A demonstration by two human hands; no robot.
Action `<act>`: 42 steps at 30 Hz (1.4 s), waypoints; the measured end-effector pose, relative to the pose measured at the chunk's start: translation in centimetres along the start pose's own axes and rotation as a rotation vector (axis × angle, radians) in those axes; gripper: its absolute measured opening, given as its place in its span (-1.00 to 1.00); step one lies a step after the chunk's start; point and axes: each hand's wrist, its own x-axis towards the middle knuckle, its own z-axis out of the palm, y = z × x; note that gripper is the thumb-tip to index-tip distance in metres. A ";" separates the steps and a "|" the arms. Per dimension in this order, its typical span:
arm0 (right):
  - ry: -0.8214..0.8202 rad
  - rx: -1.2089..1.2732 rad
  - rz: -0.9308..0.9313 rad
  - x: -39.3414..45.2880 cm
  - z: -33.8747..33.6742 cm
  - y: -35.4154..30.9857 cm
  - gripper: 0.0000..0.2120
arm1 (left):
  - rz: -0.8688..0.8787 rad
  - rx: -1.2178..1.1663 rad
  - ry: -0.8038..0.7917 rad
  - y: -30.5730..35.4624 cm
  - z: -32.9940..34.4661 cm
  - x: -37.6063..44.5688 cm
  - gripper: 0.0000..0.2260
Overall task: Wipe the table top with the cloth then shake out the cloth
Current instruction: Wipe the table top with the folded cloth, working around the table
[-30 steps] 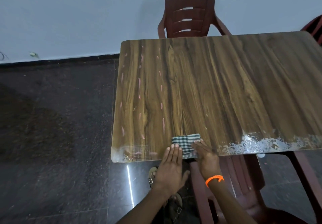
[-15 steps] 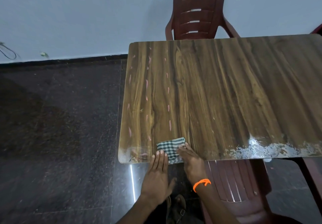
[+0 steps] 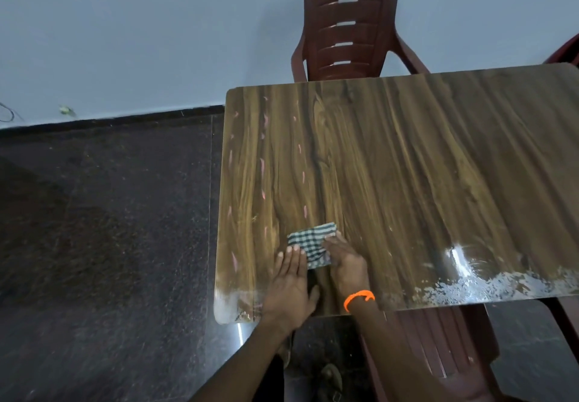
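Plain dining room, wood-grain table [image 3: 407, 166], maroon plastic chair [image 3: 344, 26]

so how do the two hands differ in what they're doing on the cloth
The left hand lies flat with fingers together, only its fingertips reaching the near-left edge of the checked cloth; the right hand presses on the cloth's right side. The right wrist wears an orange band; the left wrist is bare. Both rest palm down near the table top's near edge, and neither grips the cloth.

Wood-grain table top [image 3: 407, 166], checked cloth [image 3: 311, 242] on it
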 end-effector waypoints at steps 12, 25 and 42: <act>-0.022 -0.098 0.053 -3.4 -3.6 1.5 -0.51 | 0.126 -0.021 -0.140 2.5 -0.2 -1.9 -0.20; 0.049 0.000 0.089 8.2 0.9 -0.2 -0.61 | 0.080 0.003 -0.057 -3.1 -4.5 6.7 -0.29; 0.036 -0.196 0.179 9.9 -2.5 0.2 -0.40 | 0.042 0.009 -0.040 0.9 -5.3 13.0 -0.27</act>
